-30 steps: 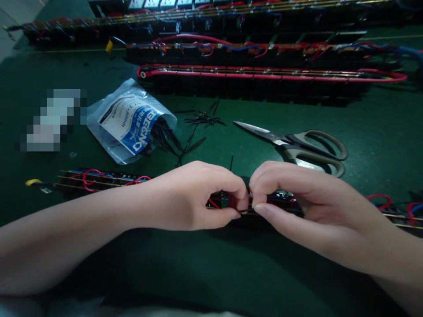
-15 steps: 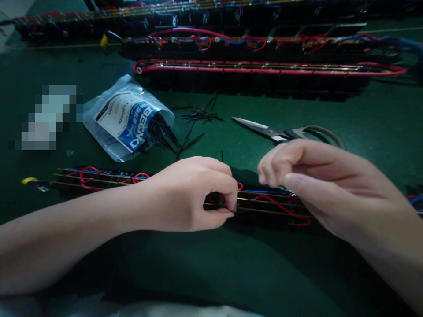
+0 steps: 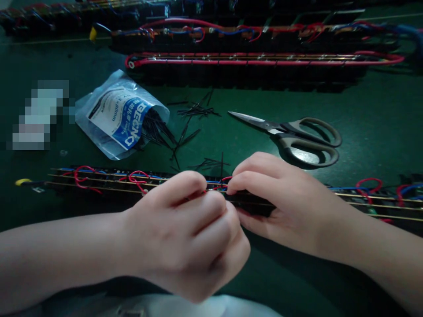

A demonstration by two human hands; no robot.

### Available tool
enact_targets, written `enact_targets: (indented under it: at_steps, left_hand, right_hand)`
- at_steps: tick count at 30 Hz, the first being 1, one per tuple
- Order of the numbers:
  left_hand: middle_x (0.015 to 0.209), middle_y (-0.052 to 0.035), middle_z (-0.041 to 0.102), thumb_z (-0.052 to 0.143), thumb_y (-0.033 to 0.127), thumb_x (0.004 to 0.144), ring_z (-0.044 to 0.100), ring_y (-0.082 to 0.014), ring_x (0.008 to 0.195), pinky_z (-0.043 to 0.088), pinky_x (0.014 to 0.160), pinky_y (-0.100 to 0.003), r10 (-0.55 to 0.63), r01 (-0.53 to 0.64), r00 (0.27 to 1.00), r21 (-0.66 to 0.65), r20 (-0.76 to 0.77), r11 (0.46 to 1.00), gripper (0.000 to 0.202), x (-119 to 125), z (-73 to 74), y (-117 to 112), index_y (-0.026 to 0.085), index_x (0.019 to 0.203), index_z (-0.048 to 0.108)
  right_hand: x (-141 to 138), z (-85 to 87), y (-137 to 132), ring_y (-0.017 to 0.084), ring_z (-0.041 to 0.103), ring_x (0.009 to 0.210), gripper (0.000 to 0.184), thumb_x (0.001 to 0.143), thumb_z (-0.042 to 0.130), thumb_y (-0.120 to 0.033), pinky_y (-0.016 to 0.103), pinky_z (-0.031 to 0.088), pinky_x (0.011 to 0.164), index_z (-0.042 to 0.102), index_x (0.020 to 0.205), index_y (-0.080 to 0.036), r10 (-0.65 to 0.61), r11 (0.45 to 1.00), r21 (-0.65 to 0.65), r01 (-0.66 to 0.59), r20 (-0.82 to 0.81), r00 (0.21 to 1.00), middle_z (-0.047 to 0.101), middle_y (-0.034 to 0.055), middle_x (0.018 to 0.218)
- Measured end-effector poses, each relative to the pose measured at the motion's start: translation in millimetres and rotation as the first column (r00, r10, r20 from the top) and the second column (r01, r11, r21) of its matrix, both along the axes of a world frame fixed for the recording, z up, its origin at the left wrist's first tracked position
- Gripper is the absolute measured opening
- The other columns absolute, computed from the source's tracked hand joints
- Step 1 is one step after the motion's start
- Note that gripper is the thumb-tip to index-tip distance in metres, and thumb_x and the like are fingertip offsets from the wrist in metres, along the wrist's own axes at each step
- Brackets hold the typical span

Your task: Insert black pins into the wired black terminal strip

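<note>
The near wired strip (image 3: pixel 109 180), a long black assembly with brass-coloured rods and red and blue wires, lies across the table under both hands. My left hand (image 3: pixel 194 233) is closed in a fist at its front edge, and what its fingertips pinch is hidden. Close beside it, my right hand (image 3: pixel 280 202) spans the strip, fingers on the far side and thumb on the near side. A thin black cable tie (image 3: pixel 222 164) stands upright at the strip, just left of my right fingertips.
Behind the strip lie scissors (image 3: pixel 280 130), a loose pile of cable ties (image 3: pixel 198 110) and an open plastic bag (image 3: pixel 99 127) spilling more ties. More wired assemblies (image 3: pixel 231 46) stretch along the back. A yellow-tipped lead (image 3: pixel 23 182) sticks out at left.
My right hand has come down and left from above the strip onto it, uncovering the scissors' handles. My left hand has turned over into a fist and moved slightly nearer me.
</note>
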State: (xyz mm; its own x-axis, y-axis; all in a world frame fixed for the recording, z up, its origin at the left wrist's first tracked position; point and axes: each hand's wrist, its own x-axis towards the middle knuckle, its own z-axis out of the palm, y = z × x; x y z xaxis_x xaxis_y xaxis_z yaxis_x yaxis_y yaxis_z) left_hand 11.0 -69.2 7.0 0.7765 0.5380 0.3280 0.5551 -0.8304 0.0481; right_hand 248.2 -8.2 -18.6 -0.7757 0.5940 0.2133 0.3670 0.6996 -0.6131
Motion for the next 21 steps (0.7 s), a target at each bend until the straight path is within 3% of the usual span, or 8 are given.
enact_targets:
  at_steps: [6, 13, 21]
  left_hand:
    - [0.096, -0.0013, 0.079, 0.066, 0.028, 0.104, 0.063, -0.0185, 0.092, 0.047, 0.079, -0.039, -0.155, 0.137, 0.983, 0.161, 0.101, 0.977, 0.020, 1.0, -14.6, 1.5, 0.022, 0.090, 0.079]
    - [0.090, 0.0038, 0.081, 0.066, 0.020, 0.101, 0.062, -0.0133, 0.082, 0.047, 0.078, -0.038, -0.124, 0.093, 0.981, 0.198, 0.147, 0.976, 0.020, -3.9, -16.4, 5.0, 0.022, 0.085, 0.077]
    - [0.096, 0.0019, 0.083, 0.066, 0.025, 0.103, 0.067, -0.0146, 0.088, 0.051, 0.079, -0.037, -0.153, 0.129, 0.978, 0.161, 0.143, 0.978, 0.022, -4.2, -17.5, 7.8, 0.023, 0.086, 0.080]
  right_hand:
    - [-1.7, -1.0, -3.7, 0.017, 0.065, 0.091, 0.005, 0.094, 0.069, -0.016, 0.028, 0.050, 0.075, 0.071, 0.099, -0.017, -0.040, 0.998, 0.052, 0.038, 0.036, 0.999, 0.071, 0.0050, 0.102]
    - [-2.8, 2.1, -4.5, 0.018, 0.063, 0.090, 0.007, 0.096, 0.066, -0.018, 0.030, 0.050, 0.072, 0.071, 0.097, -0.015, -0.009, 0.998, 0.059, 0.005, 0.059, 0.998, 0.070, 0.0055, 0.101]
    - [-3.6, 2.2, -4.3, 0.017, 0.063, 0.090, 0.005, 0.095, 0.069, -0.018, 0.029, 0.048, 0.070, 0.070, 0.098, -0.015, -0.008, 0.999, 0.054, 0.004, 0.062, 0.998, 0.069, 0.0052, 0.102]
